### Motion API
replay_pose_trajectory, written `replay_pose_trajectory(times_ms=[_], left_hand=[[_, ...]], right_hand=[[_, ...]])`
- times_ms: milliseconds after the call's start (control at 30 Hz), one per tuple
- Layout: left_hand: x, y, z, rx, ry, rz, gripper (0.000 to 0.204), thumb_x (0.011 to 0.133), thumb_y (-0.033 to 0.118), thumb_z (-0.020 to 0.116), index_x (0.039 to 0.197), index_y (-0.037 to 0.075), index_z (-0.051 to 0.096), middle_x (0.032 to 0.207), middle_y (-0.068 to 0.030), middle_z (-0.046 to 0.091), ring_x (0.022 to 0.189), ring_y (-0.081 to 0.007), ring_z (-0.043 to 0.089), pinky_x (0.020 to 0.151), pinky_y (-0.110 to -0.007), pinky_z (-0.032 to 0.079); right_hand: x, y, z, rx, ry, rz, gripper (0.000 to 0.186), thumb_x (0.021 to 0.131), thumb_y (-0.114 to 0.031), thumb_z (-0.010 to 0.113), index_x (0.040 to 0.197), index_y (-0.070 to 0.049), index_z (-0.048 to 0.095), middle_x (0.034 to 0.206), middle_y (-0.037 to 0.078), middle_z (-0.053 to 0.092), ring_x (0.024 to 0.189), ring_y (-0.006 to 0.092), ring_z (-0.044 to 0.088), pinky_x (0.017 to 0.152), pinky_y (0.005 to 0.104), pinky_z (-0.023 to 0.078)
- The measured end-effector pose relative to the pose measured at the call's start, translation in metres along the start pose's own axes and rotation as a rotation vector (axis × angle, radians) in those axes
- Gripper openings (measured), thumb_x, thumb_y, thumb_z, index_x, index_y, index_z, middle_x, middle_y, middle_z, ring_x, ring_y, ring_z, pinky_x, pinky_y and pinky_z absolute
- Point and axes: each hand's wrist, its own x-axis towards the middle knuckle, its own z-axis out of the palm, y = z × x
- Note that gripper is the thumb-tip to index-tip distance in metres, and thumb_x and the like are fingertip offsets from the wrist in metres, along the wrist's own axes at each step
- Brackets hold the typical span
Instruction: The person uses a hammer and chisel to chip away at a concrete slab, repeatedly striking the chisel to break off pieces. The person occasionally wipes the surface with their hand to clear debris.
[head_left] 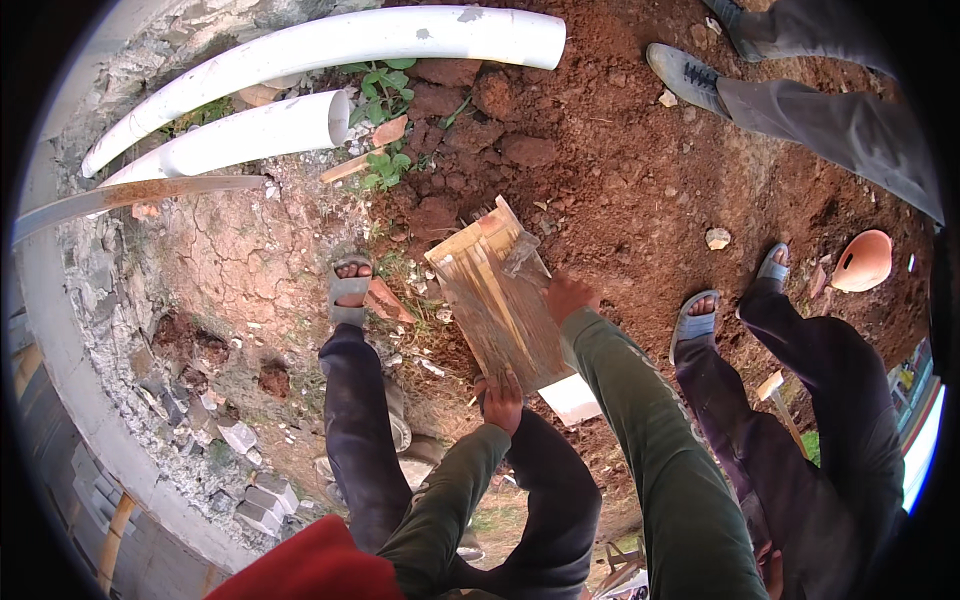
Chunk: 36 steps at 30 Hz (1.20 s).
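Brown weathered rectangular wooden panel [500, 302], in mid-view over reddish-brown bare soil [620, 190]. Entries run left to right.

Grey open-toed rubber sandal [345, 292], on a foot left of the panel. Risk: if the panel swung that way, its edge could catch your bare toes.

Orange-red flat clay shard [388, 302], between sandal and panel. Risk: a corner set down on it would probably rock.

Your left hand [502, 402]: partly closed, fingers bent over the panel's lower edge, which it has hold of; thumb hidden. Risk: rough wood may drive splinters into your fingers, and a loosened grip could let that end slip toward the dark-trousered knee [550, 470] beside it.

Panel: pale lengthwise streaks suggest weak grain; uneven pressure from your two hands could split it there. Long axis slants from upper left to lower right; the end with the raised pale wooden strip [503, 214] points up and slightly left, away from you, the plain end toward you.

Grey thin flat piece [521, 254], on the panel's upper right; it may slide off if you tilt the wood.

Your right hand [572, 298]: fingers bent at the right-hand edge; you cannot tell how tightly closed, nor whether it has hold of wood.
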Motion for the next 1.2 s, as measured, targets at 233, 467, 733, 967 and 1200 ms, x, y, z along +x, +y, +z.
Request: replay_pose_trajectory(times_ms=[233, 467, 733, 967, 1200], left_hand=[[0.008, -0.112, -0.144, -0.305, 0.132, -0.100, 0.062, 0.070, 0.007, 0.070, 0.131, 0.005, 0.058, 0.118, -0.0214, 0.064, 0.102, -0.0371, 0.066, 0.086, -0.041, 0.055], [0.162, -0.256, -0.235, -0.367, 0.105, -0.273, 0.029, 0.080, 0.017, 0.073, 0.105, 0.003, 0.070, 0.088, -0.0187, 0.071, 0.078, -0.0360, 0.069, 0.071, -0.042, 0.055], [0.182, -0.292, -0.245, -0.721, -0.036, -0.190, 0.031, 0.084, 0.016, 0.073, 0.107, -0.005, 0.069, 0.088, -0.0155, 0.074, 0.079, -0.0181, 0.070, 0.072, -0.033, 0.054], [0.172, -0.299, -0.240, -0.614, -0.129, -0.211, 0.029, 0.085, 0.016, 0.073, 0.101, -0.007, 0.069, 0.084, -0.0107, 0.073, 0.076, -0.0126, 0.065, 0.070, -0.031, 0.052], [0.143, -0.313, -0.240, -0.639, -0.060, -0.319, 0.028, 0.086, 0.017, 0.072, 0.100, -0.007, 0.069, 0.086, -0.0113, 0.072, 0.077, -0.0122, 0.064, 0.069, -0.030, 0.051]], right_hand=[[-0.057, 0.052, -0.073, 0.547, 0.127, -0.161, 0.055, 0.095, -0.048, 0.048, 0.118, 0.000, 0.061, 0.108, 0.028, 0.065, 0.100, 0.0466, 0.063, 0.088, 0.0533, 0.049], [-0.139, 0.044, -0.010, 1.520, 0.106, 0.055, 0.042, 0.094, -0.025, 0.063, 0.122, 0.001, 0.047, 0.081, 0.013, 0.062, 0.062, 0.0207, 0.062, 0.059, 0.0340, 0.050], [-0.135, -0.075, 0.061, 1.749, 0.451, 0.273, 0.028, 0.097, -0.027, 0.058, 0.102, 0.000, 0.058, 0.065, 0.002, 0.055, 0.056, 0.0111, 0.053, 0.051, 0.0274, 0.043], [-0.108, -0.059, 0.038, 2.464, 1.084, 0.250, 0.021, 0.093, -0.015, 0.065, 0.079, -0.004, 0.053, 0.062, -0.001, 0.052, 0.050, 0.0068, 0.045, 0.043, 0.0273, 0.035], [-0.085, -0.150, 0.086, 1.467, 0.099, 0.353, 0.037, 0.086, -0.027, 0.068, 0.103, 0.005, 0.061, 0.092, 0.031, 0.066, 0.093, 0.0446, 0.065, 0.079, 0.0546, 0.050]])
